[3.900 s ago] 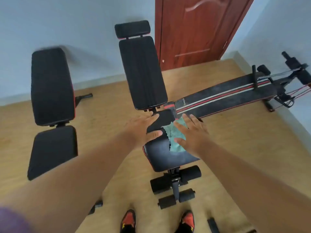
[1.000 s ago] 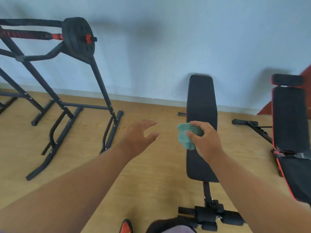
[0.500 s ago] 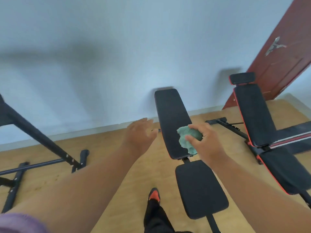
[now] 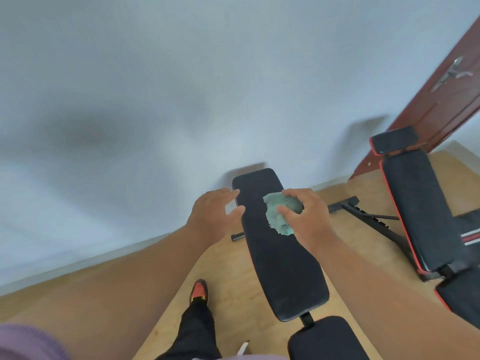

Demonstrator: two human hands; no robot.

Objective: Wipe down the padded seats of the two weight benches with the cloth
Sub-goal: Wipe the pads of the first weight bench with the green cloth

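Note:
A black padded weight bench (image 4: 280, 261) runs from the wall toward me in the middle of the view, its separate seat pad (image 4: 324, 339) at the bottom. My right hand (image 4: 309, 219) is shut on a crumpled teal cloth (image 4: 279, 214) held over the upper part of the long pad; I cannot tell whether the cloth touches it. My left hand (image 4: 213, 211) hovers open beside the pad's left edge, fingers spread near its top corner. A second black bench with red trim (image 4: 420, 209) and a small headrest stands to the right.
A pale wall fills the upper view, close behind the benches. A red-brown door (image 4: 446, 100) with a metal handle is at the upper right. The bench's black floor strut (image 4: 368, 216) lies between the two benches. My leg and orange shoe (image 4: 198, 292) stand on the wooden floor.
I have stepped closer to the middle bench and both hands have moved up along its long pad toward the wall end. The cloth stays in my right hand.

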